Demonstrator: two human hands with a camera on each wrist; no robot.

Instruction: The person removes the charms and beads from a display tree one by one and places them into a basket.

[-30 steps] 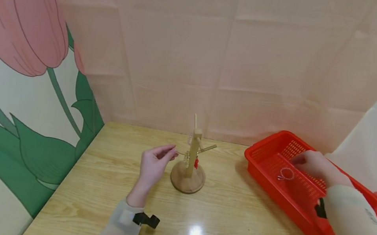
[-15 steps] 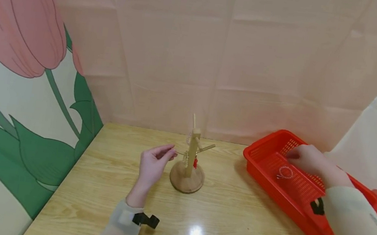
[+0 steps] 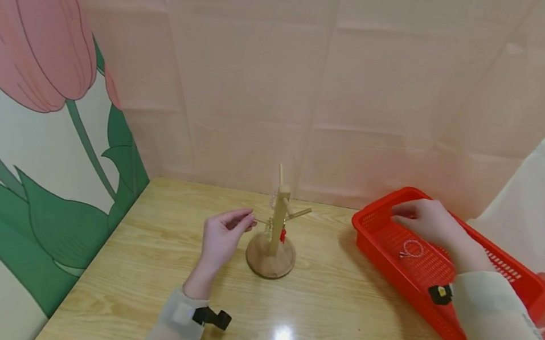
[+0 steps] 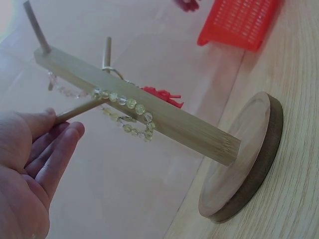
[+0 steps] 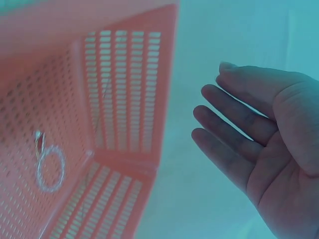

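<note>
A wooden bracelet stand (image 3: 279, 217) with a round base (image 4: 244, 159) stands on the table. My left hand (image 3: 225, 233) pinches the end of one of its pegs (image 4: 82, 108) between thumb and fingers. A yellowish beaded bracelet (image 4: 130, 103) hangs on that peg, close to the post. A red ornament (image 4: 162, 94) and a pale pink beaded bracelet (image 4: 67, 91) hang from other pegs. My right hand (image 3: 428, 219) is over the red basket (image 3: 383, 271), fingers loosely extended and holding nothing. A clear beaded bracelet (image 5: 51, 169) with a small tassel lies in the basket, below that hand.
The basket's perforated walls (image 5: 124, 89) rise around the bracelet, at the right of the wooden table (image 3: 159, 247). Behind is a pink cloth backdrop (image 3: 243, 74); a tulip-printed cloth (image 3: 25, 45) covers the left side.
My right hand has risen and shifted left from deeper in the basket, its fingers loosening. The left hand stays on the peg. The clear bracelet stays in the basket.
</note>
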